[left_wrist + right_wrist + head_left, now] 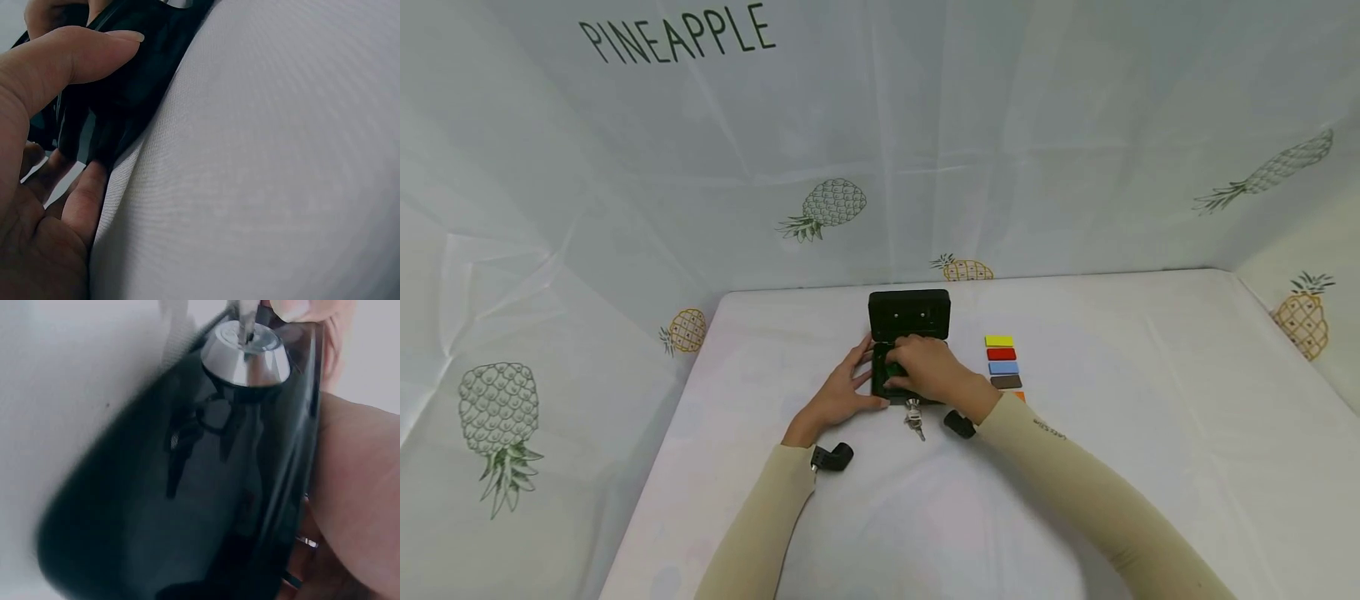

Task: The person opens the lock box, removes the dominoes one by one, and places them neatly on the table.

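Observation:
A small dark cash box (910,317) stands on the table with its lid raised at the back. My left hand (841,393) grips its left front corner, thumb across the front and fingers along the side; the left wrist view shows the thumb (81,56) on the glossy wall. My right hand (928,367) reaches down into the box from the right. Its thumb and fingers pinch a green piece (893,368), mostly hidden by the hand. At the front, a key sits in the silver lock (247,359), and more keys (915,419) hang there.
Right of the box lies a column of flat coloured pieces: yellow (999,341), red (1002,354), blue (1003,367), dark (1006,382) and a partly covered orange one (1020,397). A white cloth with pineapple prints rises behind the table (1120,417).

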Available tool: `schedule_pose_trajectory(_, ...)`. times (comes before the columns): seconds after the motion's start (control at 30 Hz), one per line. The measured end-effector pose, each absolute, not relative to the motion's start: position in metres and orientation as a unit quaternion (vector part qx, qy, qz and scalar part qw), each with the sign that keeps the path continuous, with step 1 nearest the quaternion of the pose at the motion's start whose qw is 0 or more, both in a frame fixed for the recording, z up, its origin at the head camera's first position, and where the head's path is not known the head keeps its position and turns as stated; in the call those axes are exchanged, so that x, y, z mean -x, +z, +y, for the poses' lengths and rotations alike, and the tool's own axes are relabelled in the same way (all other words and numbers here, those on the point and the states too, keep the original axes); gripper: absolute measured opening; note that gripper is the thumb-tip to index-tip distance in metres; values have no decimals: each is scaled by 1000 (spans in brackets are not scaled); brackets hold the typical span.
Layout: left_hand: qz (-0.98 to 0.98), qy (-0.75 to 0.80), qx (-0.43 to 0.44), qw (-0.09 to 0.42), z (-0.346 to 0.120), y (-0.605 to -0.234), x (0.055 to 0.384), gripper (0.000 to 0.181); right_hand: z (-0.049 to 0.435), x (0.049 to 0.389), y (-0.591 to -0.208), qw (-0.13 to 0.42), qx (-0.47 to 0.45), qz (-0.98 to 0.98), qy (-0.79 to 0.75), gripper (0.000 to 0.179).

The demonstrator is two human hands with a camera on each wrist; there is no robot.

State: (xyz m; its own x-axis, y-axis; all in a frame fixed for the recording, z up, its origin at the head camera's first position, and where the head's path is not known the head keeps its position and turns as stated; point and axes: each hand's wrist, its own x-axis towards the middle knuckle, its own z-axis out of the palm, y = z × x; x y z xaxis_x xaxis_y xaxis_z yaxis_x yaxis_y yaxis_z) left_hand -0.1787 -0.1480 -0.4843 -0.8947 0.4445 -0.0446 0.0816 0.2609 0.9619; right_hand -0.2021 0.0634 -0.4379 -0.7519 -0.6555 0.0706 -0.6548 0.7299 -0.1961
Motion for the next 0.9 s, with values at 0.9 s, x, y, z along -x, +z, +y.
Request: schedule_pose_trajectory(0.9, 778, 588, -170, 144, -148, -488, 179, 117, 79, 195, -435, -36, 362, 929, -68, 23)
